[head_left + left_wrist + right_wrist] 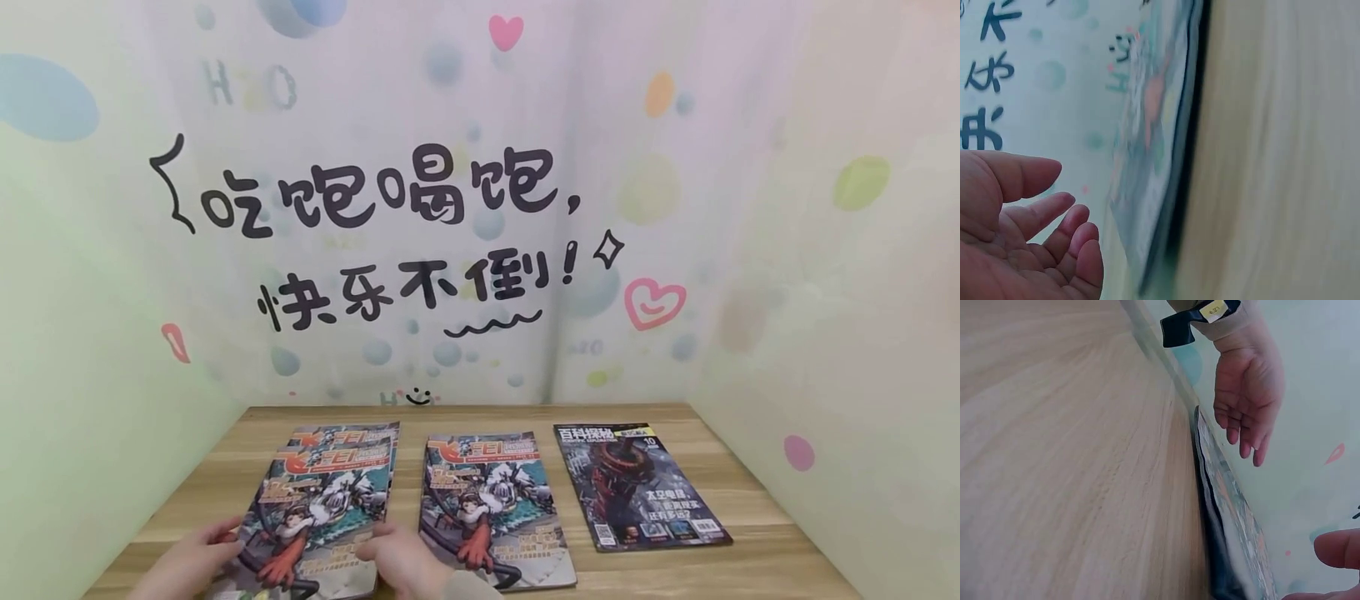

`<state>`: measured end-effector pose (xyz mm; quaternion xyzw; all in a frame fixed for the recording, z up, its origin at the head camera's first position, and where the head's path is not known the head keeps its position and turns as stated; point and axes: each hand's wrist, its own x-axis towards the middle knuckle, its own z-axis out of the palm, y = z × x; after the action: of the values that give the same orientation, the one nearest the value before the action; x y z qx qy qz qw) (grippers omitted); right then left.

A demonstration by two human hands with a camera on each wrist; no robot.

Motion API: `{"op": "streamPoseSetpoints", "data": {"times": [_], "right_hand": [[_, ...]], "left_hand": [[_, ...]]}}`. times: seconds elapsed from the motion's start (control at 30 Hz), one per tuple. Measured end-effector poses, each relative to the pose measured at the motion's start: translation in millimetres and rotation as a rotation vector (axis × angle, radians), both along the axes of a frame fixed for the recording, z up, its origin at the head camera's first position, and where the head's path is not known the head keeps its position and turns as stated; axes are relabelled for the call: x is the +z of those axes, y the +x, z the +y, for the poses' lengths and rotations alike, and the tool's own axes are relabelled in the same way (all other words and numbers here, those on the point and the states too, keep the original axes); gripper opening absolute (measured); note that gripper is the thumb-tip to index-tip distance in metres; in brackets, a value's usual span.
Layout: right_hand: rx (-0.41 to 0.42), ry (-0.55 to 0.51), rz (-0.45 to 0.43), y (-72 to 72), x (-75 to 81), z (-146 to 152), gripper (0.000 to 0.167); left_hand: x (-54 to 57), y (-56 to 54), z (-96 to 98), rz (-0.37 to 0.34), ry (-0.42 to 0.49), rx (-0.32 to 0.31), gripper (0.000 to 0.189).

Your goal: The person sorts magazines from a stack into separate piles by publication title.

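Low at the left in the head view lies a magazine [322,508] with a red-gloved figure on its cover, overlapping a matching magazine [392,437] behind it. My left hand [197,557] is at its left edge, fingers loosely bent; the left wrist view shows that hand [1035,237] with a gap between thumb and fingers and nothing held. At the magazine's lower right edge is my right hand [408,560]. Its thumb [1338,549] stands apart from the fingers in the right wrist view, where most of the hand is out of frame.
Another copy of the same magazine [495,508] lies just right of my right hand. Farther right is a dark science magazine [645,487]. The wooden table [757,546] meets a patterned curtain [420,367] at the back and pale walls at both sides.
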<state>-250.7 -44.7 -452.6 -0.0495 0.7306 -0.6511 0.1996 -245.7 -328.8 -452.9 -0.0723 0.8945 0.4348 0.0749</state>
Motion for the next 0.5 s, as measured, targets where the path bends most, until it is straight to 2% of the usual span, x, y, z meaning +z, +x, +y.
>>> {"op": "streamPoseSetpoints", "data": {"times": [0.13,0.2,0.33,0.5], "right_hand": [[0.023,0.067,0.059,2.6,1.6,8.1,0.043],[0.031,0.043,0.063,3.7,2.0,13.2,0.041],[0.021,-0.035,0.036,3.7,3.0,25.5,0.045],[0.010,-0.065,0.033,-0.3,2.6,44.8,0.050]], "left_hand": [[7.3,-0.8,22.8,0.032,0.014,-0.027,0.058],[9.7,-1.3,36.2,0.067,0.028,-0.034,0.056],[13.4,-1.4,63.6,0.103,0.131,-0.035,0.052],[15.3,-1.3,95.7,0.079,0.190,-0.014,0.050]]}}
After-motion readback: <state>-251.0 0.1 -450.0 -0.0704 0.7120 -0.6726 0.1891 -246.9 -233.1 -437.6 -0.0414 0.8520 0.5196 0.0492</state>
